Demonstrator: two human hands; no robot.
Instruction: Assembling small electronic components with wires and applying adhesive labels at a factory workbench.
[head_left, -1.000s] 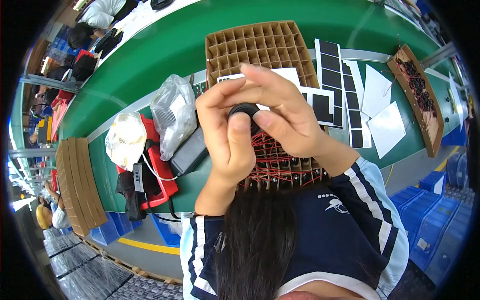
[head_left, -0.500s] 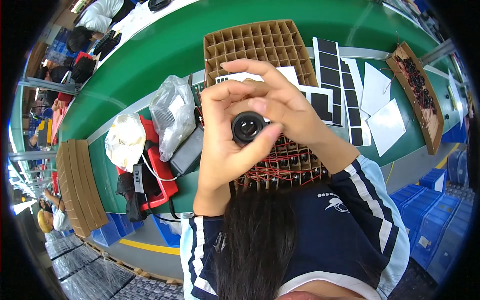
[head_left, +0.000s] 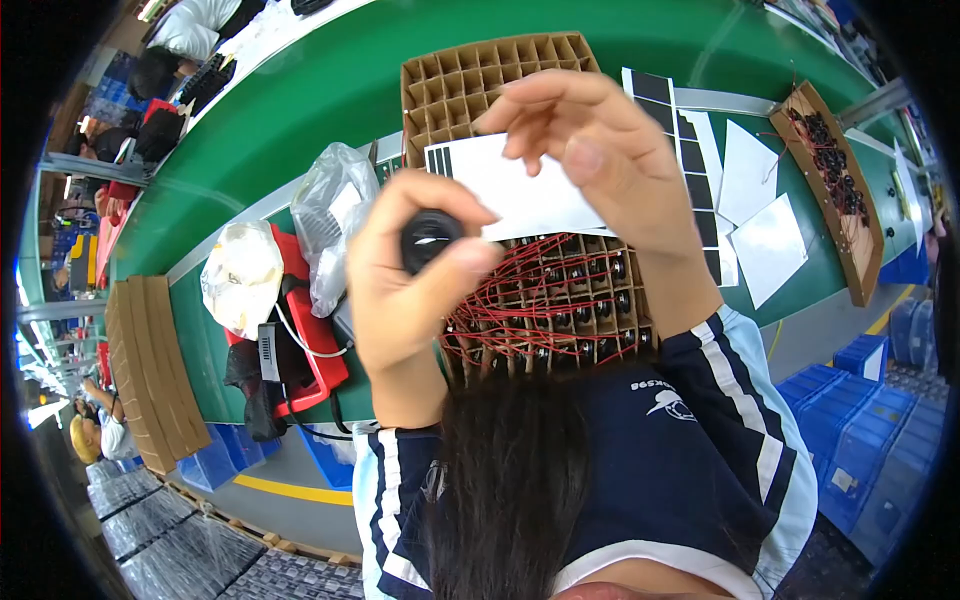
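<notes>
holding a black lens-like part left of the frame's centre, the left hand pinches it in its grip between thumb and curled forefinger. the right hand, above and right of centre, has its grip spread, fingers bent and nothing seen in them. beneath the hands a white sheet hides the middle of the cardboard divider grid; whether it is one grid or two i cannot tell. toward the lower centre, many cells carry black round pieces with red wires, so that share looks done; cells near the top show bare cardboard and look unfilled. the held part is in no cell. farther off, at the right, a long cardboard tray of black pieces rests on the green table. half a second ago both hands cupped the part, its glossy face up; now the right has let go and the left has shifted leftward.
</notes>
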